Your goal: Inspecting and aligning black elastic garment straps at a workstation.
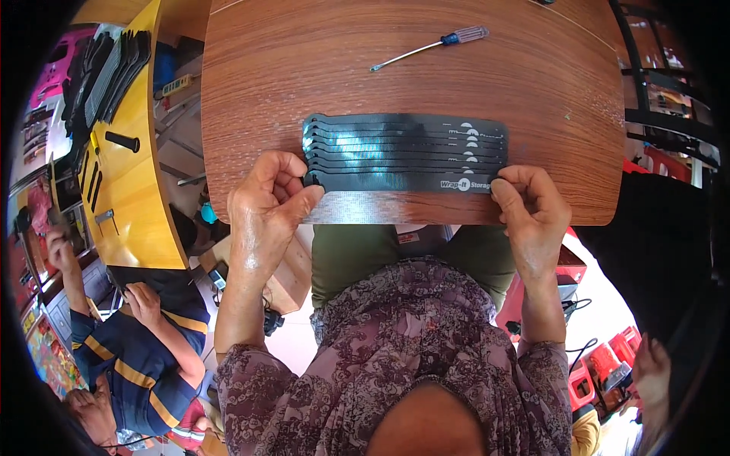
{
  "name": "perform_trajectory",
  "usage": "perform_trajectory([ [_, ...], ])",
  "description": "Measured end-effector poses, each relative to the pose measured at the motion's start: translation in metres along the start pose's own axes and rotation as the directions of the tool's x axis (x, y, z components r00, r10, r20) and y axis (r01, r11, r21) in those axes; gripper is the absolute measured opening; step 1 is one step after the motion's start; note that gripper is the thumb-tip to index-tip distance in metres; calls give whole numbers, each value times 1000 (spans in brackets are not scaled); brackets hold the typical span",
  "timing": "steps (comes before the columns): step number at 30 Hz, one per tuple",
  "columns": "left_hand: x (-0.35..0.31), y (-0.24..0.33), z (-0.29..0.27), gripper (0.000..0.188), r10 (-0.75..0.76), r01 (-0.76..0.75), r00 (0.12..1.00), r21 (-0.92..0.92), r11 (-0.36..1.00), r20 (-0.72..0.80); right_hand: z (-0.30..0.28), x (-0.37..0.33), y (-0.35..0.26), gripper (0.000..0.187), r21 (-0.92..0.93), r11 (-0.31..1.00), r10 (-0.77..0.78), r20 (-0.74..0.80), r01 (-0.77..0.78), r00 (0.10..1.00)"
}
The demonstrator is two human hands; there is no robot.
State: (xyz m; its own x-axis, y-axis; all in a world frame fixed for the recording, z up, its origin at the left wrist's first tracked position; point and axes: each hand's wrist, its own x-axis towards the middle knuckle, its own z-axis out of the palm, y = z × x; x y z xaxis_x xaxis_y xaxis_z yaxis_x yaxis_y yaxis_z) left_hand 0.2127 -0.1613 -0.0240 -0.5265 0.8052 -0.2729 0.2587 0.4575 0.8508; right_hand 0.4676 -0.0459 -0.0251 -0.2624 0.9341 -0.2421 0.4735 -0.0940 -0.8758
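A fanned stack of flat black straps lies across the brown wooden table, close to its front edge. Each strap overlaps the one behind it, with small holes at the left ends and white print toward the right. My left hand is closed at the near left corner, thumb and fingers pinching the nearest strap. At the opposite end, my right hand pinches that strap's right corner. Farther back on the table lies a screwdriver with a clear and blue handle, its shaft pointing left.
To the left stands a yellow table with stacks of black straps and a black cylindrical piece. A co-worker in a dark striped shirt sits beside it. Another person's hand shows at lower right, near red stools.
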Motion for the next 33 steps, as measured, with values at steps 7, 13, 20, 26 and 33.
perform_trajectory([
  [7, 0, -2, 1, 29, -55, 59, 997, -101, 993, 48, -2, -1, 12, 15, -180, 965, -210, -84, 193, 974],
  [13, 1, -8, -7, 28, -23, 30, 997, -87, 996, 80, -4, 1, 10, 16, -218, 954, -218, -31, 206, 975],
  [20, 4, -9, -1, 28, -8, 10, 998, -36, 999, 68, -8, 1, 10, 15, -224, 954, -213, -36, 199, 977],
  [26, 3, -8, -2, 28, -2, 5, 998, -35, 999, 65, -7, 3, 10, 15, -245, 946, -228, -43, 211, 973],
  [33, 3, -7, -3, 27, -32, 34, 997, -25, 999, 65, -7, 5, 8, 12, -246, 952, -195, -29, 182, 980],
])
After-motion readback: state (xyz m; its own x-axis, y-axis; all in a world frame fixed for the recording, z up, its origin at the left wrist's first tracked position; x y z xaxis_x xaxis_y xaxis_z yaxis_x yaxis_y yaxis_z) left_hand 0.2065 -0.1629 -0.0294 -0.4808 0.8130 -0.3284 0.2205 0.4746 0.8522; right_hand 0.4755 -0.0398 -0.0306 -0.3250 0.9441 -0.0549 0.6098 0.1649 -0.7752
